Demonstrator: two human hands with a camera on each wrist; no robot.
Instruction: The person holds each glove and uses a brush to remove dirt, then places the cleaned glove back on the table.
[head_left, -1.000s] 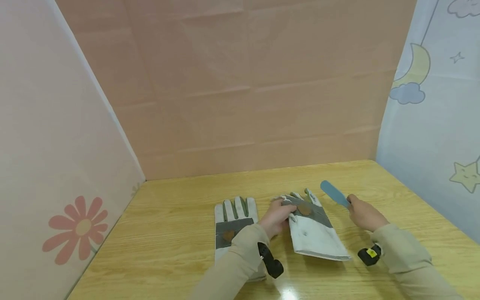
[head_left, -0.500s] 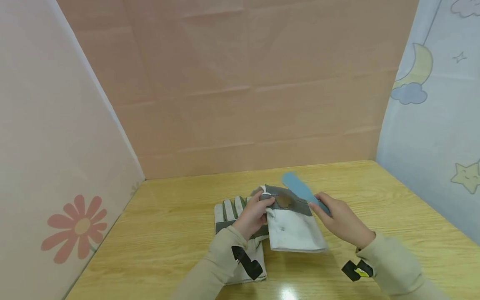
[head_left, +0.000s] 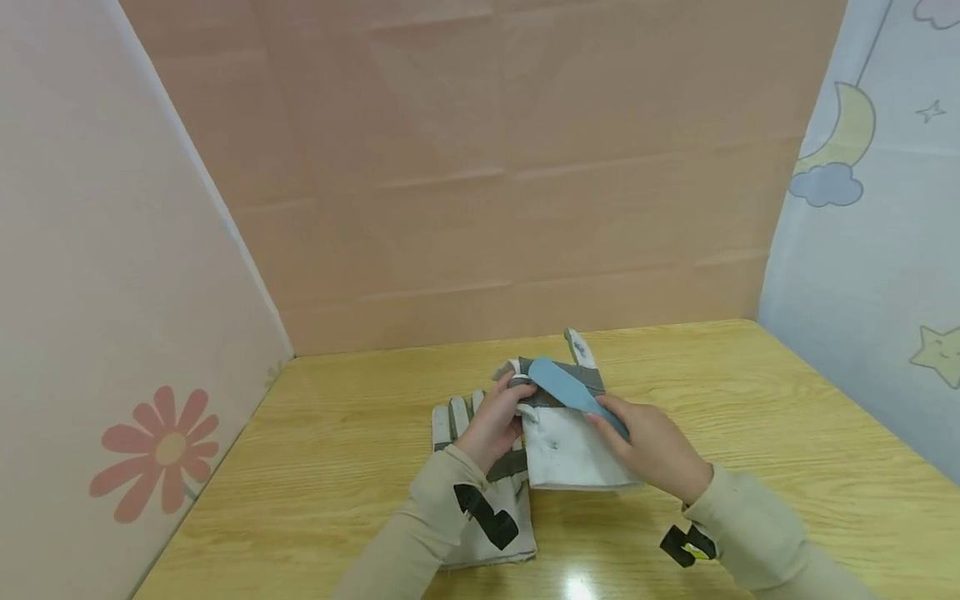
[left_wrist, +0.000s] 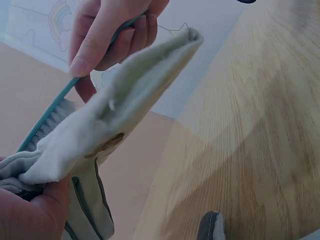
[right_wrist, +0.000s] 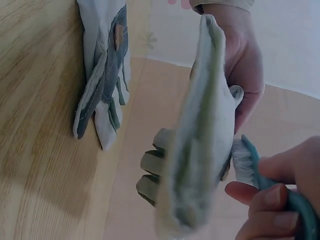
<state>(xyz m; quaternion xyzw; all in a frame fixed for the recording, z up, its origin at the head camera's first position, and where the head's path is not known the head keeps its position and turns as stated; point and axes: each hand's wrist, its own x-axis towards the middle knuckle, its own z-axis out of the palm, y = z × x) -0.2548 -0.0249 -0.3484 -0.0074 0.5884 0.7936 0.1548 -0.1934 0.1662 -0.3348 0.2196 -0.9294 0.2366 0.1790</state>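
My left hand pinches a white and grey work glove near its thumb side, holding it raised with the cuff towards me. My right hand grips the handle of a blue brush. In the right wrist view its white bristles touch the glove's back at the grey band. The brush head covers most of the brown patch there in the head view. A second glove of the same kind lies flat on the table, partly under my left hand and forearm.
The wood-grain table reaches back to a plain pinkish backdrop. Pale printed panels stand at both sides, one with a flower, the other with a moon. A dark camera mount is on each wrist.
The held glove has moved left and up, partly over the lying glove. My right hand has brought the brush leftward from beside the glove onto its grey band.
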